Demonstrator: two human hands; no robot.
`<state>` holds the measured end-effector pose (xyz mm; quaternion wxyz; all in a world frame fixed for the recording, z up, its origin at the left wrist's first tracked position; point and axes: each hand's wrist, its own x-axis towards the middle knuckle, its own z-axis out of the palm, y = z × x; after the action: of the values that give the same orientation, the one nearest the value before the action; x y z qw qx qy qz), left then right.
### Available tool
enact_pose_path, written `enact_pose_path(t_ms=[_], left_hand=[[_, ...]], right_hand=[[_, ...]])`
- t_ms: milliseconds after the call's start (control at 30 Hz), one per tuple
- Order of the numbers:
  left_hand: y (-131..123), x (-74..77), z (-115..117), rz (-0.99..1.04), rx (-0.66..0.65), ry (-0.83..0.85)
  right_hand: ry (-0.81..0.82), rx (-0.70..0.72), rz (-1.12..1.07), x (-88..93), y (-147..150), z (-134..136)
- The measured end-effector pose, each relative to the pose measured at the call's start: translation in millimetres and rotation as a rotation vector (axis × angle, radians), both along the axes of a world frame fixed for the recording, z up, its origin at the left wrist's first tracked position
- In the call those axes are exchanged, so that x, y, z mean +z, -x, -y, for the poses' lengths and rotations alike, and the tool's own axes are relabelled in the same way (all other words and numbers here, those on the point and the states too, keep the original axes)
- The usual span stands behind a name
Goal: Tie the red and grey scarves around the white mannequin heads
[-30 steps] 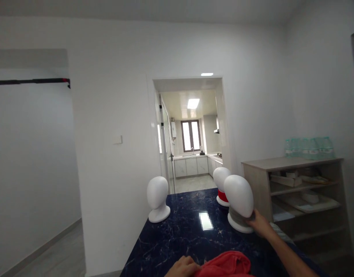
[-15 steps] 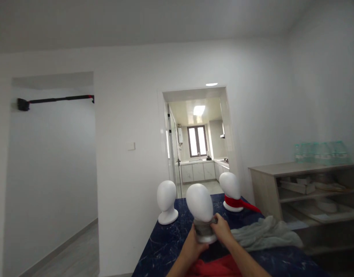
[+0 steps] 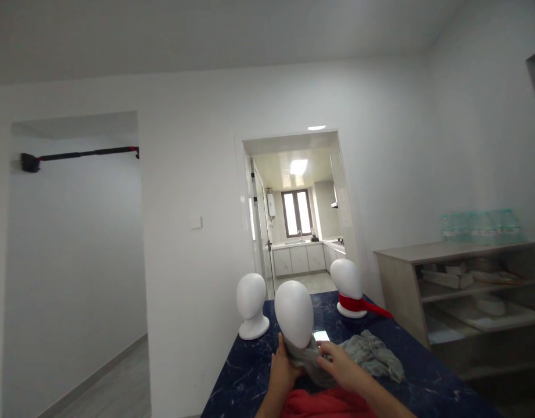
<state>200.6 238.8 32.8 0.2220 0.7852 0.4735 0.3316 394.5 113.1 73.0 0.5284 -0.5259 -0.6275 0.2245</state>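
Note:
A white foam mannequin head stands nearest me on the table, with a grey scarf around the front of its neck. The scarf's loose, crumpled length trails to the right across the tabletop. My left hand is closed at the left side of the neck, its fingers and thumb pressing the scarf there. At the neck's right side, my right hand grips the scarf between thumb and fingers. The base of this head is hidden behind the cloth and hands.
On the dark blue marbled table stand a bare mannequin head at left and another mannequin head at right with a red scarf. Red cloth lies closest to me. A shelf unit with bottles stands right.
The grey scarf's loose end has been drawn left, nearer the middle head, and now covers the neck front. The middle head has shifted slightly left, and a bright reflection shows behind it.

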Motion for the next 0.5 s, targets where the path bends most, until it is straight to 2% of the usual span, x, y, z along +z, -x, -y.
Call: enact_pose_path(t_ms=[133,333,500], left_hand=[[0.6,-0.3,-3.3,-0.040,-0.009,0.000],[2.5,2.9,-0.4,-0.088,0.016,0.022],[3.0,4.1,-0.1,-0.056,-0.001,0.020]], right_hand=[[0.018,0.035,0.077,7.0,1.8,41.5],[0.067,0.093,0.026,21.8,0.1,96.9],[0.076,0.025,0.033,25.8,-15.3,149.1]])
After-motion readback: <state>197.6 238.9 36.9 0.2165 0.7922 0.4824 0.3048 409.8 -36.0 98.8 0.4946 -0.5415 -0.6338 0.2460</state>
